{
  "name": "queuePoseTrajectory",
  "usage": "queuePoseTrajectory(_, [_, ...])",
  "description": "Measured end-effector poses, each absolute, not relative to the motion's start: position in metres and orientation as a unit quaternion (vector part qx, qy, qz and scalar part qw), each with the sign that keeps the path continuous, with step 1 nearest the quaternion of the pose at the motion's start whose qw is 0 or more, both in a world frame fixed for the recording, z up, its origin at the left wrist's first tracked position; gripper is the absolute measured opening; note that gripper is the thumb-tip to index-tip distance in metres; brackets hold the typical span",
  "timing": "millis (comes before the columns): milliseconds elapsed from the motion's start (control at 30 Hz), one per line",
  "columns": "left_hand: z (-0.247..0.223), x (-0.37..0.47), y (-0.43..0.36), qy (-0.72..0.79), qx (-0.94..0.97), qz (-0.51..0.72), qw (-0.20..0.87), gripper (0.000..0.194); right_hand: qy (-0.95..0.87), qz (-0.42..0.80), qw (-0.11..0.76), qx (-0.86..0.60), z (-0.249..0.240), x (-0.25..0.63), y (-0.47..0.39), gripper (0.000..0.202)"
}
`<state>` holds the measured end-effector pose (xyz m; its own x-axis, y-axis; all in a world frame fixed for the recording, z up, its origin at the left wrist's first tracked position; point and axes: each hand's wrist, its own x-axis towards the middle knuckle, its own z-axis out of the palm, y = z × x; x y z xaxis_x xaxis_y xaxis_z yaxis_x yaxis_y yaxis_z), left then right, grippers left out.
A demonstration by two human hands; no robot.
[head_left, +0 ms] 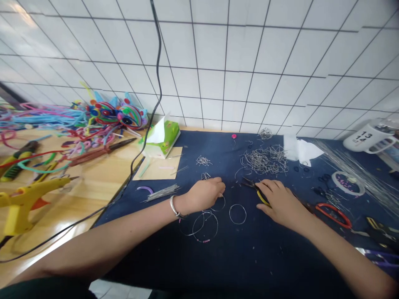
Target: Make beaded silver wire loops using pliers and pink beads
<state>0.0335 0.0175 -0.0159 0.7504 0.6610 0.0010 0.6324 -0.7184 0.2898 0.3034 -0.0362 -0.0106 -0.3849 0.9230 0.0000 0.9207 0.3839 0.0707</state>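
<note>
My left hand [207,194], with a silver bangle at its wrist, is closed in a pinch low over the dark cloth. A thin wire ring [224,204] shows just below its fingers; whether they grip it is hidden. Beyond the knuckles lie small bent wire pieces [205,176]. My right hand [277,198] is on yellow-handled pliers [263,197], fingers over the handles and jaws pointing away to the left. Between my hands a plain wire ring [238,223] lies flat. Nearer me, two overlapping wire rings [205,241] carry small pink beads.
A tangled wire heap [264,160] lies behind my right hand. Straight wires [162,193] and a green tissue box [163,139] sit left. On the wooden table rests a yellow glue gun [21,203]; a black cable [158,62] hangs across. Red-handled scissors [333,215] and a mug [368,137] are right.
</note>
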Motion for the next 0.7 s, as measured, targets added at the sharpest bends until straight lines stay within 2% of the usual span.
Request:
queuePoseTrajectory(300, [-0.006,0.038,0.017,0.372,0.902,0.090,0.200,0.015,0.822,0.085,0.013,0.562,-0.027,0.314,-0.041,0.047])
queuePoseTrajectory(467, [-0.010,0.042,0.018,0.373,0.828,0.203,0.367,0.023,0.818,0.099,0.036,0.566,-0.018,0.304,-0.041,0.038])
queuePoseTrajectory(700, [-0.013,0.045,0.017,0.413,0.681,0.241,0.555,0.019,0.802,0.102,0.047,0.587,-0.016,0.299,-0.036,0.019])
